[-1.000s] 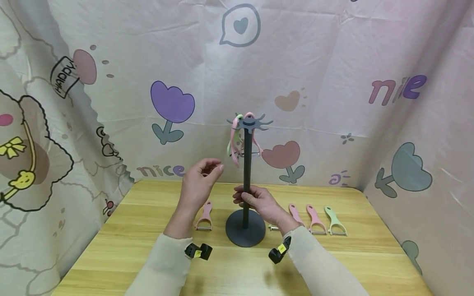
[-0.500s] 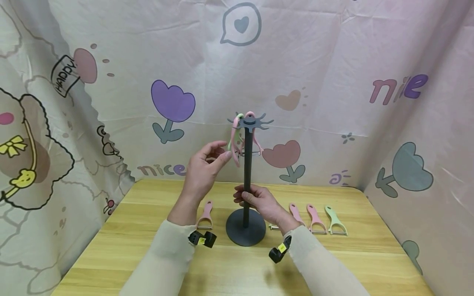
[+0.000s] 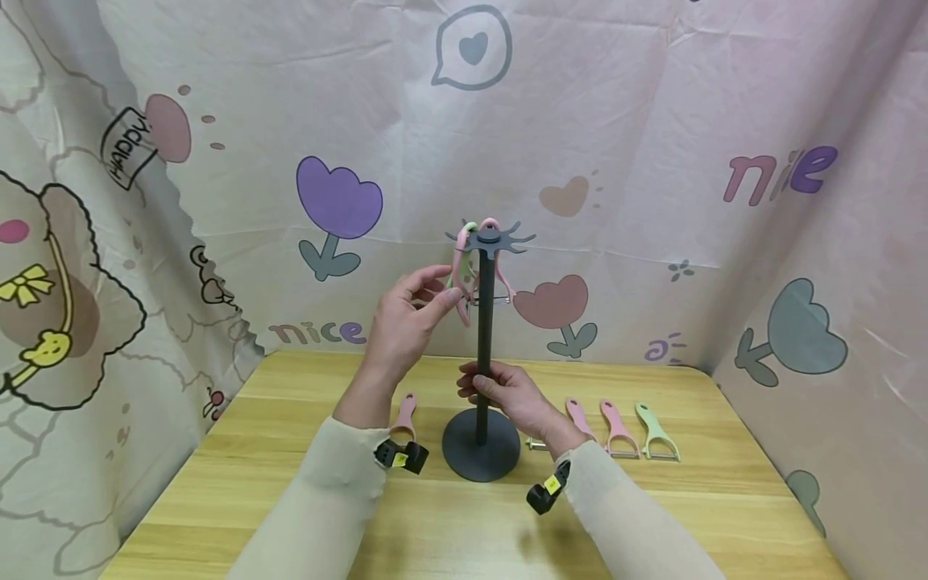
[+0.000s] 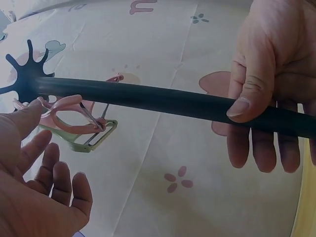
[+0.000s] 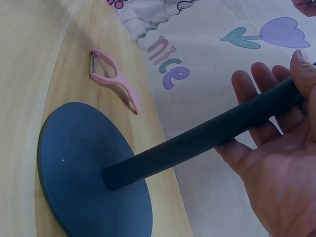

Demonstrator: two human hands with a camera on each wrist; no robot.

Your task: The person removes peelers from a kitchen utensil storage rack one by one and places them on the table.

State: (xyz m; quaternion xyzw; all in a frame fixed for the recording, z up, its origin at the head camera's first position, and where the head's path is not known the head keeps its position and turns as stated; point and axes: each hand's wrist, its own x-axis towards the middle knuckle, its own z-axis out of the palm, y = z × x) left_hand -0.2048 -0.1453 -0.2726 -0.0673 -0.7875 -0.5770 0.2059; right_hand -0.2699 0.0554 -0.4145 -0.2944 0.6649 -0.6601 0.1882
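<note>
In the head view, a dark stand (image 3: 484, 338) rises from a round base (image 3: 464, 455) to a top ring of hooks (image 3: 515, 240). A pink peeler (image 3: 461, 258) hangs at its left, with a green peeler (image 4: 74, 144) beside it and another pink peeler (image 3: 503, 274) behind the pole. My left hand (image 3: 406, 318) is at the hanging peelers, thumb tip against the near pink one, fingers loosely bent and spread. The left wrist view shows a gap between thumb and forefinger. My right hand (image 3: 518, 395) grips the pole low down, thumb in front, fingers behind.
On the wooden table (image 3: 254, 483) lies a pink peeler (image 5: 116, 79) left of the base. To the right lie a pink peeler (image 3: 577, 415) partly behind my right wrist, another pink peeler (image 3: 616, 427) and a green peeler (image 3: 656, 431). A printed curtain (image 3: 638, 89) surrounds the table.
My left hand has moved up and right, from beside the stand to the hanging pink peeler. The right hand has stayed on the pole, and the stand has not moved.
</note>
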